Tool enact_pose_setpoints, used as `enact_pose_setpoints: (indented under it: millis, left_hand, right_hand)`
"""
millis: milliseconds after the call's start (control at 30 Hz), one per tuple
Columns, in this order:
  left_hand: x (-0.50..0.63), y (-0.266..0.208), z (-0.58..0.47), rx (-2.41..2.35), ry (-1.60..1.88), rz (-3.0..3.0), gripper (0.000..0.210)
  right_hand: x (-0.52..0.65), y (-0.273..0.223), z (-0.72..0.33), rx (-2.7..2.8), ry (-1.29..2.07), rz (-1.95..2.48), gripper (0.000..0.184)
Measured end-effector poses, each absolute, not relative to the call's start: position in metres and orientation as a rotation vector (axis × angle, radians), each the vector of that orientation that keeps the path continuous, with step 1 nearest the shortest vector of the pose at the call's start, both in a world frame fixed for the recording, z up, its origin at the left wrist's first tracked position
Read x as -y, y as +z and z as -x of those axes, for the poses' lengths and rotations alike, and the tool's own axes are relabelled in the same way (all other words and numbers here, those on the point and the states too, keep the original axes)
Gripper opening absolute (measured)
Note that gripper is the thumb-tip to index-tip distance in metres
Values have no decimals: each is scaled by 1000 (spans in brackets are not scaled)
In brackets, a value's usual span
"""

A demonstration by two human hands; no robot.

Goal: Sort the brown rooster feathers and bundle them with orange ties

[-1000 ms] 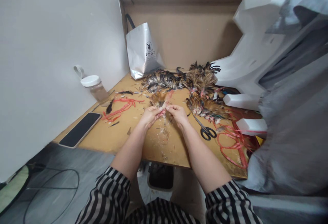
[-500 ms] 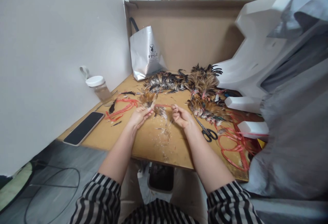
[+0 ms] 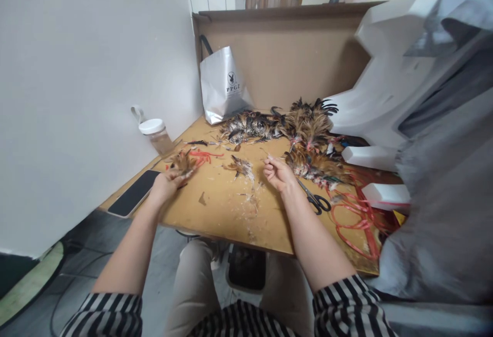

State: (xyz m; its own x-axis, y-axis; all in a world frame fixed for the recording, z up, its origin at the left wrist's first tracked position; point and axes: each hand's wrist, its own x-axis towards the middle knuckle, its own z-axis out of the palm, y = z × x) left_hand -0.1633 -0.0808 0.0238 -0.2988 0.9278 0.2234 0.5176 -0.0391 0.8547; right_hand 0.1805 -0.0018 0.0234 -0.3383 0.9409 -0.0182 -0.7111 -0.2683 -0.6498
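Observation:
My left hand (image 3: 168,182) is closed round the base of a small bunch of brown feathers (image 3: 182,162), at the left of the table beside the red strips (image 3: 206,157). At mid-table my right hand (image 3: 279,173) is pinched, thumb against the curled fingers. A thin pale sliver pokes out at its fingertips, too small to name. Between the hands lies a small clump of loose feathers (image 3: 242,166). Just right of my right hand are a bundle of brown feathers (image 3: 314,167) and black-handled scissors (image 3: 318,202).
More feather bundles (image 3: 308,124) and a dark feather pile (image 3: 252,126) lie at the back, before a silver bag (image 3: 223,88). A phone (image 3: 133,193) and a lidded jar (image 3: 157,136) stand left. Tangled red strips (image 3: 356,224) cover the right corner. A bin (image 3: 246,267) is below.
My left hand has moved left and slightly down with the feather bunch, away from my right hand. The red strip that stretched between both hands no longer spans them. My right hand stays nearly in place.

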Motion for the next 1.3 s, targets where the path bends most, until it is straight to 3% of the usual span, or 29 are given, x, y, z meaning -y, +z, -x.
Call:
enact_pose_setpoints:
  millis: [167, 333, 667, 1133, 1300]
  left_hand:
    - [87, 59, 127, -1903, 1362, -1861, 15]
    - [72, 70, 57, -1300, 1271, -1408, 27]
    - [15, 34, -2, -829, 1158, -941, 19]
    - [18, 9, 5, -833, 1077, -901, 19]
    - [19, 7, 4, -860, 1039, -954, 18]
  right_hand:
    - [10, 29, -175, 841, 1718, 634, 26]
    - [12, 28, -170, 1015, 1574, 780, 28]
    - [14, 30, -171, 1238, 1427, 875, 21]
    - [11, 22, -165, 1274, 1422, 872, 22]
    - [12, 21, -163, 1365, 1279, 880, 18]
